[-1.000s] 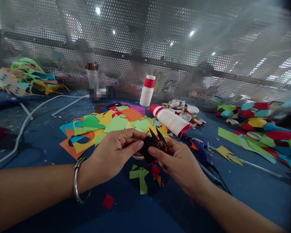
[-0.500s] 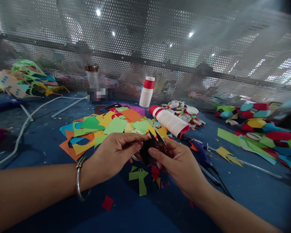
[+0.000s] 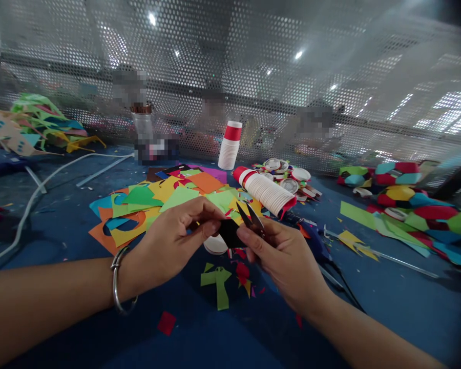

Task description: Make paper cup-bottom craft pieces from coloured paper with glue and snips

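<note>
My left hand (image 3: 176, 238), with a silver bangle at the wrist, pinches the left edge of a small piece of black paper (image 3: 229, 234). In my right hand (image 3: 290, 256) is a pair of scissors (image 3: 252, 219), blades parted and pointing up and away from me. My right thumb reaches the black paper's right edge. The scissor handles are hidden in the fingers. Below the paper shows part of a white round disc (image 3: 215, 245). Light green paper scraps (image 3: 219, 288) and a red scrap (image 3: 166, 323) lie on the blue tabletop.
Behind my hands spreads a heap of coloured paper (image 3: 184, 196). One stack of paper cups (image 3: 229, 148) stands; another stack (image 3: 267, 189) lies beside decorated discs (image 3: 289, 185). A blue glue gun (image 3: 318, 241) rests at right, near coloured paper balls (image 3: 432, 220). A perforated metal screen (image 3: 249, 61) rises behind.
My hands have drawn slightly apart, exposing more of the black paper and the white disc beneath. The whole view has shifted a little.
</note>
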`<control>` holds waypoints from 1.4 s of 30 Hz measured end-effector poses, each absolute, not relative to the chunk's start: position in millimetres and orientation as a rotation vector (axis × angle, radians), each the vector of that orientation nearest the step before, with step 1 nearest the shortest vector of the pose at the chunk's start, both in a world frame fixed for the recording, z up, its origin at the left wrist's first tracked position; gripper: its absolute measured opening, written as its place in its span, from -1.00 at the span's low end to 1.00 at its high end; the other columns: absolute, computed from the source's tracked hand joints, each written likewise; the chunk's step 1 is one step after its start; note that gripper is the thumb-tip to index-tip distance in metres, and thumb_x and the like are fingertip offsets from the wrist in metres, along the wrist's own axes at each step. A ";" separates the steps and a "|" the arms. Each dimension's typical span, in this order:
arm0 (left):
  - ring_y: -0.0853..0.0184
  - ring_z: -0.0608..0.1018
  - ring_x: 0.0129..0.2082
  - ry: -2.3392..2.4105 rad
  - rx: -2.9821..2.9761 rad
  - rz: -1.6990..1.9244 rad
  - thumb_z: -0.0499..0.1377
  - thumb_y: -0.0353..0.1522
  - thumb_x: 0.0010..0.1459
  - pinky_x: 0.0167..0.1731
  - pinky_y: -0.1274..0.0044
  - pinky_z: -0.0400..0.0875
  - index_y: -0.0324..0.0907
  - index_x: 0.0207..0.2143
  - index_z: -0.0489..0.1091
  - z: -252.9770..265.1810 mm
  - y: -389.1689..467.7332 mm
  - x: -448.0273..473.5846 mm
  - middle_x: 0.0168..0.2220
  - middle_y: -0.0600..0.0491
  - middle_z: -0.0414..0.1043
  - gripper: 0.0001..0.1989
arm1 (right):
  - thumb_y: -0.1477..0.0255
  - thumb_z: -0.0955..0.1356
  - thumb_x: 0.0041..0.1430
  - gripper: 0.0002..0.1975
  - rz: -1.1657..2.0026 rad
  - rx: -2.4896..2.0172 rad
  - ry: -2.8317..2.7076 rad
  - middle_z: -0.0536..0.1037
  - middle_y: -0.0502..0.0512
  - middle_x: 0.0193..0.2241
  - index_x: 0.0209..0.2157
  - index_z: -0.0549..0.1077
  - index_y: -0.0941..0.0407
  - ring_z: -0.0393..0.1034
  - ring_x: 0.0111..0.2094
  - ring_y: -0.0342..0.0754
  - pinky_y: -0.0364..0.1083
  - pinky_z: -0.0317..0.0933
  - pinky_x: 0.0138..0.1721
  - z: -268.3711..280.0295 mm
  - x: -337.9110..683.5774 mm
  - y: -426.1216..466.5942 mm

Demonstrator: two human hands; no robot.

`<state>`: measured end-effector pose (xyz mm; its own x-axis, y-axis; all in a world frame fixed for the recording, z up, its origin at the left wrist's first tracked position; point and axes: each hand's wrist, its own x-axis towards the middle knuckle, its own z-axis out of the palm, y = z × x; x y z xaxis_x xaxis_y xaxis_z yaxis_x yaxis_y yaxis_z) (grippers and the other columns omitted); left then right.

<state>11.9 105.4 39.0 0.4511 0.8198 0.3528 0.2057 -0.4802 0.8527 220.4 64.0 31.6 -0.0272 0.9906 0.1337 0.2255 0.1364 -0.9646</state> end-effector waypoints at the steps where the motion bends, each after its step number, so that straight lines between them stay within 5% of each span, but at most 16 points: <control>1: 0.35 0.60 -0.26 0.876 2.009 1.050 0.15 -0.31 0.37 -0.23 0.52 0.48 -0.10 -0.16 0.44 39.2 104.8 10.8 -0.26 0.10 0.57 -0.90 | 0.10 0.46 0.22 -0.62 1.019 -1.256 -1.422 0.37 -0.11 -0.63 -0.48 0.45 0.09 0.07 -0.64 -0.22 -0.14 -0.08 -0.61 32.7 219.7 63.7; 9: 0.36 0.53 0.16 0.571 2.463 1.237 0.11 -0.51 0.39 0.15 0.47 0.41 -0.01 -0.01 0.37 33.2 101.8 1.4 0.18 0.09 0.51 -0.76 | 0.11 0.50 0.18 -0.66 1.297 -1.132 -1.146 0.48 -0.07 -0.58 -0.32 0.50 0.10 -0.01 -0.65 -0.28 -0.18 -0.21 -0.66 39.9 216.2 61.6; 13: 0.39 0.50 0.20 0.517 2.621 1.148 0.13 -0.55 0.36 0.18 0.51 0.40 -0.02 0.03 0.37 30.2 102.1 -1.2 0.24 0.05 0.46 -0.70 | 0.27 0.60 0.00 -0.61 1.296 -1.110 -1.112 0.52 -0.08 -0.47 -0.13 0.55 0.04 0.19 -0.61 -0.24 -0.20 0.04 -0.64 44.1 214.4 59.8; 17: 0.39 0.49 0.21 0.556 2.612 1.137 0.15 -0.52 0.36 0.18 0.55 0.38 -0.06 0.00 0.43 30.9 99.4 1.0 0.24 0.02 0.46 -0.75 | 0.28 0.59 -0.03 -0.47 1.250 -1.092 -1.162 0.63 0.05 -0.23 0.00 0.49 0.01 0.54 -0.27 -0.04 -0.10 0.41 -0.26 43.3 215.0 61.0; 22: 0.27 0.50 0.13 0.687 2.262 1.078 0.23 -0.39 0.31 0.08 0.47 0.42 -0.09 -0.17 0.54 38.5 99.2 7.5 0.12 0.00 0.47 -0.91 | 0.37 0.57 0.05 -0.49 1.221 -0.956 -1.257 0.63 0.07 -0.09 0.03 0.44 0.01 0.53 -0.06 0.01 -0.01 0.38 0.03 35.6 218.1 64.7; 25: 0.34 0.55 -0.15 0.659 1.937 0.919 0.26 -0.33 0.27 -0.18 0.53 0.45 -0.14 -0.26 0.52 38.1 105.2 11.0 -0.12 0.02 0.50 -0.92 | 0.47 0.58 0.04 -0.54 1.180 -0.962 -1.318 0.61 -0.01 -0.16 -0.03 0.45 0.00 0.51 -0.11 -0.04 -0.07 0.38 -0.04 32.6 219.2 65.8; 28: 0.39 0.52 -0.28 0.596 1.706 0.764 0.28 -0.38 0.22 -0.22 0.53 0.43 -0.17 -0.24 0.49 33.5 111.4 12.9 -0.29 0.10 0.49 -0.93 | 0.47 0.57 0.05 -0.54 1.182 -1.010 -1.371 0.60 -0.05 -0.23 -0.03 0.45 0.01 0.48 -0.19 -0.09 -0.12 0.36 -0.13 31.8 219.6 65.5; 34: 0.38 0.56 -0.20 0.625 1.593 0.758 0.29 -0.45 0.17 -0.17 0.53 0.44 -0.16 -0.12 0.50 35.1 114.7 10.0 -0.19 0.10 0.56 -0.80 | 0.25 0.48 0.24 -0.66 1.143 -1.154 -1.396 0.55 -0.07 -0.36 -0.03 0.42 0.05 0.42 -0.35 -0.15 -0.13 0.28 -0.27 33.7 223.0 64.4; 42: 0.22 0.57 0.07 0.705 1.608 0.791 0.21 -0.44 0.24 0.08 0.36 0.43 -0.12 0.11 0.46 38.8 116.8 8.3 0.09 0.03 0.57 -0.62 | 0.02 0.34 0.35 -0.61 1.117 -1.276 -1.366 0.35 -0.12 -0.51 -0.31 0.38 0.08 0.00 -0.58 -0.24 -0.14 -0.13 -0.57 33.0 225.8 65.1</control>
<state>8.3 116.8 38.8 0.5917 0.7974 0.1189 0.0267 -0.1667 0.9856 225.8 65.1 33.0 -0.0309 0.9986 0.0436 0.1557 0.0479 -0.9866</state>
